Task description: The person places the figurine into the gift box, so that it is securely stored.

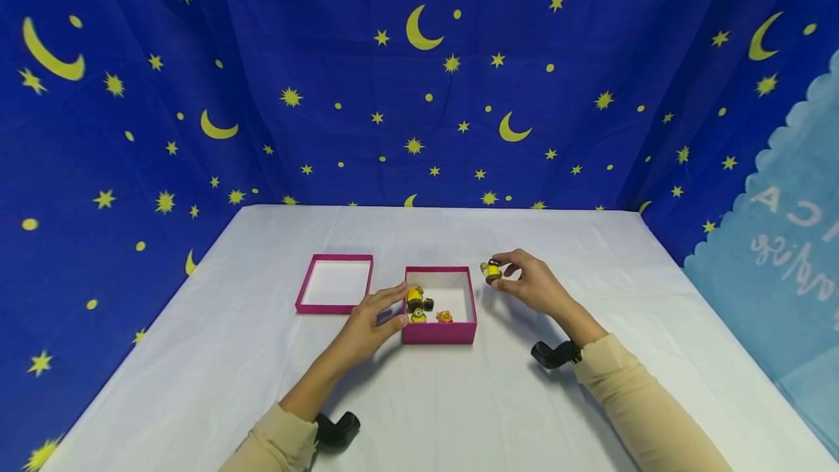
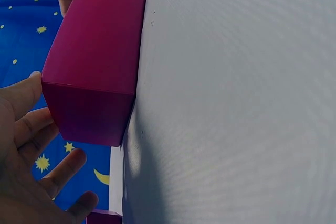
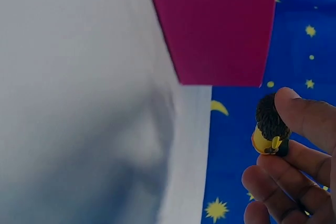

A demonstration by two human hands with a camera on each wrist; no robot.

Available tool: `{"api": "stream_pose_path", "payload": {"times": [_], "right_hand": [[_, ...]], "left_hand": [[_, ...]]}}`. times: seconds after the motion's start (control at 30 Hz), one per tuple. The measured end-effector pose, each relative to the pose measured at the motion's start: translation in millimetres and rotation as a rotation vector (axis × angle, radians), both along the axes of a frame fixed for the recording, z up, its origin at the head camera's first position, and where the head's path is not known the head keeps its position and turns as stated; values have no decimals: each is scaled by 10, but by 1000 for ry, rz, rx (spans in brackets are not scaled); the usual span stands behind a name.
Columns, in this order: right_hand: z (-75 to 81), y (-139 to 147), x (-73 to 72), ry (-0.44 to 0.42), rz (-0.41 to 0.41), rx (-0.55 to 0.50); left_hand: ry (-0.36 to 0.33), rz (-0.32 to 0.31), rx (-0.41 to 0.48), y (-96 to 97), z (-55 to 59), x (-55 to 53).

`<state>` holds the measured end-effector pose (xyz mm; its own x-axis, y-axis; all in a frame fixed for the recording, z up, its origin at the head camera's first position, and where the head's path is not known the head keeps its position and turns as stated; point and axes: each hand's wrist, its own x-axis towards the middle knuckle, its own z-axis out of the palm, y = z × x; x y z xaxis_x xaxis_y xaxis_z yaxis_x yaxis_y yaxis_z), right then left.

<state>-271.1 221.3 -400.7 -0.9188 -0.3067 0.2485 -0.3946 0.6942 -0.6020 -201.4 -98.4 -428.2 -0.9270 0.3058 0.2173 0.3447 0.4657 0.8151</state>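
Head view shows a pink box (image 1: 439,334) on the white table (image 1: 498,414), which serves as landmark. At its left wall, the left hand (image 1: 369,323) has its fingers spread, touching the edge. Just right of the box, the right hand (image 1: 534,287) pinches a yellow toy figure (image 1: 494,272) between thumb and fingers. Inside the box, a larger yellow toy (image 1: 415,297) lies at the left, an orange toy (image 1: 445,317) near the front wall. Left of the box sits a shallow pink lid (image 1: 328,309); behind it hangs a starry blue curtain (image 1: 354,79).
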Motion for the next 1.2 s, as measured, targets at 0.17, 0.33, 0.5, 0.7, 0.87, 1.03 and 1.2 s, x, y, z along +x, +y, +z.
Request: {"api": "stream_pose_path", "payload": {"times": [0.17,0.33,0.5,0.7,0.87,1.03,1.2], "right_hand": [[68,-74,62,23,12,-7],[114,-156,107,38,29,-30],[142,-246,140,44,41,-48],[139,-351,166,41,60,-50],[124,-445,179,45,61,-35],[108,-539,189,34,42,-8],[92,-608,201,44,38,11]], "left_hand": [[-9,-1,-7,-2,6,-5],[-17,-7,-8,-4,5,-11],[-19,-5,-11,-7,-4,-14],[-27,-3,-12,-9,4,-2],[-27,-6,-12,-6,5,-6],[-20,-12,-5,-7,2,-9],[-19,-11,-6,-8,1,-8]]}}
